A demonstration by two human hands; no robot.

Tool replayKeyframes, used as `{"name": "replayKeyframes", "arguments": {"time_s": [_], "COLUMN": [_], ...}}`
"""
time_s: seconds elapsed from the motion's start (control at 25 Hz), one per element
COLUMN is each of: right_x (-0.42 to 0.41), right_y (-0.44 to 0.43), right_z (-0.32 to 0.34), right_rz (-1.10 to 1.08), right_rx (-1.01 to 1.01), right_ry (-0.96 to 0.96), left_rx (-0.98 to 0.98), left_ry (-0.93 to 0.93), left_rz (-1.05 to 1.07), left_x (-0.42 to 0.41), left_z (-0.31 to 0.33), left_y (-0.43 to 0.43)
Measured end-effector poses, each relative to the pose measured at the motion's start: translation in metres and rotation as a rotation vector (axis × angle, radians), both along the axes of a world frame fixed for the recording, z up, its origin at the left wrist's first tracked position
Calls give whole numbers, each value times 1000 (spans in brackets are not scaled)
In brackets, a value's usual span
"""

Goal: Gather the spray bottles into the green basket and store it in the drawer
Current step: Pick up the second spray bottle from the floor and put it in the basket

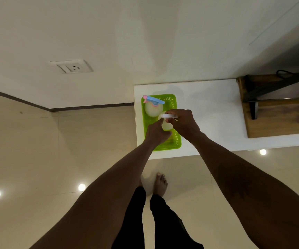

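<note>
Floor: glossy pale tiles
Counter [208, 114]: smooth white slab
Green basket [176, 141]: perforated plastic, rectangular, on counter
Left hand [156, 133]: fingers closed on white spray bottle [166, 124] inside basket
Right hand [183, 121]: pinching its flat white head
Far bottle [153, 108]: rounded, translucent, blue-pink trigger, basket's far end

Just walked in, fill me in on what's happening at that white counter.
A person stands at the white counter, both hands in the green basket. The right hand grips the white head of a spray bottle while the left hand steadies it from the side. A blue-and-pink-topped spray bottle already stands at the basket's far end. No drawer is in view.
</note>
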State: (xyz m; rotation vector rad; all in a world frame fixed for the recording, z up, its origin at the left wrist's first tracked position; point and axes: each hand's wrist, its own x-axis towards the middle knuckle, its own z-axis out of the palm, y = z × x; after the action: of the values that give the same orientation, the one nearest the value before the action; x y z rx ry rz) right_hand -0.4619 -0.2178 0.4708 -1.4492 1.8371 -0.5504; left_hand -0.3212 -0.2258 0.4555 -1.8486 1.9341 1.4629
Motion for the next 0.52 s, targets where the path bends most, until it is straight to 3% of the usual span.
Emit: {"name": "replayKeyframes", "arguments": {"time_s": [0.52], "right_x": [-1], "right_y": [4], "right_z": [-5], "right_rz": [47], "right_rx": [31], "right_ry": [147], "left_rx": [-22], "left_ry": [8], "left_rz": [-48], "left_x": [8], "left_z": [0], "left_y": [15]}}
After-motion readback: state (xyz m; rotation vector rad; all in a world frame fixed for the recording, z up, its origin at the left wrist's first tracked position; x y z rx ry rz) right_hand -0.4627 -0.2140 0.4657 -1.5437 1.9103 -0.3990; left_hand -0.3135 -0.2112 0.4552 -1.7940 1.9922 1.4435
